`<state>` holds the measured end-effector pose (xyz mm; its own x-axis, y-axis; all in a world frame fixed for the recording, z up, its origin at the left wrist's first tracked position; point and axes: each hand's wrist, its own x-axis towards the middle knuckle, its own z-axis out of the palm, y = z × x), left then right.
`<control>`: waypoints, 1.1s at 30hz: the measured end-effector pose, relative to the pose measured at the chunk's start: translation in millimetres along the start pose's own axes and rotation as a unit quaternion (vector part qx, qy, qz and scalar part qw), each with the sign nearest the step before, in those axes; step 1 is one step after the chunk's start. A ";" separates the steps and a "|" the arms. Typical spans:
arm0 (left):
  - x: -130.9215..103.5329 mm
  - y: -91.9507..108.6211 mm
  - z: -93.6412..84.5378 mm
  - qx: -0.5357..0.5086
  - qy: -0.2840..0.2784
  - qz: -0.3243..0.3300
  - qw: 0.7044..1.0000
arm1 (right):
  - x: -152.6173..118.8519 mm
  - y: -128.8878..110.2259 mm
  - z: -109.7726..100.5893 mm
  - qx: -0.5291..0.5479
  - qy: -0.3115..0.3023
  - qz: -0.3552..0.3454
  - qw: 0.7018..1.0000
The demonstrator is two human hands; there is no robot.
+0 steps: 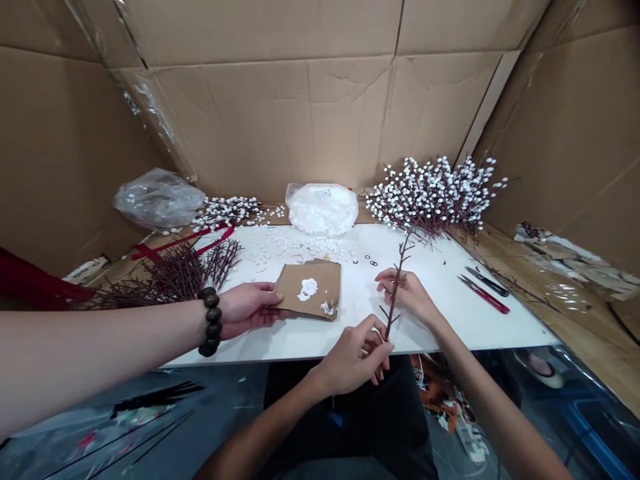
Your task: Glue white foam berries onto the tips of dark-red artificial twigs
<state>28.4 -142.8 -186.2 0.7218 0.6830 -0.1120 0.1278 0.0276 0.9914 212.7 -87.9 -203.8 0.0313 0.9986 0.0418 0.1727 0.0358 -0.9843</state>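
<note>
My left hand (pixel 357 353) is closed in a pinch round the lower end of a bare brown artificial twig (pixel 396 287). The twig stands nearly upright, with short side shoots and no white buds visible on it. Just behind the twig is my right hand (pixel 407 293), its fingers loosely curved and apart, with nothing visible in them. From the left, another person's hand (pixel 253 310), wearing a dark bead bracelet (pixel 212 321), holds a square piece of cardboard (pixel 293 288). White paste (pixel 308 289) lies on the cardboard, with a smaller smear near its right corner.
Bare twigs (pixel 180 273) lie left; white-budded branches (pixel 435 197) stand back right, more (pixel 227 210) back left. A clear bag of white buds (pixel 323 208) sits at the back, loose buds before it. Red-handled scissors (pixel 485 295) and a black-handled tool (pixel 487 281) lie right. Cardboard walls (pixel 280 100) enclose the table.
</note>
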 end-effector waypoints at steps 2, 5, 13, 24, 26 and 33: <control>0.0 2.9 5.0 -0.005 -0.012 0.003 1.000 | -2.3 -8.3 2.8 0.003 -0.030 -0.004 1.000; 1.3 6.3 8.0 -0.010 -0.014 0.012 1.000 | -5.3 -17.3 5.7 -0.010 -0.085 -0.024 0.996; -0.7 13.3 7.5 0.031 -0.030 0.019 0.999 | -9.7 -21.6 17.4 -0.113 -0.183 -0.133 0.968; -8.0 32.8 -4.6 0.037 -0.009 0.038 0.999 | -0.6 -32.5 47.2 -0.189 -0.227 -0.238 0.925; -10.4 40.9 -20.1 0.046 0.041 0.064 0.996 | -0.3 -35.3 47.5 -0.202 -0.224 -0.236 0.924; 8.5 44.6 -109.8 0.107 0.227 0.157 0.955 | 8.5 -46.4 35.3 -0.253 -0.191 -0.199 0.927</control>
<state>-34.4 -55.6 -135.6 0.3848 0.8801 0.2780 0.1249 -0.3481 0.9291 170.2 -79.8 -163.8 -0.4694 0.8535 0.2260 0.5377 0.4794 -0.6936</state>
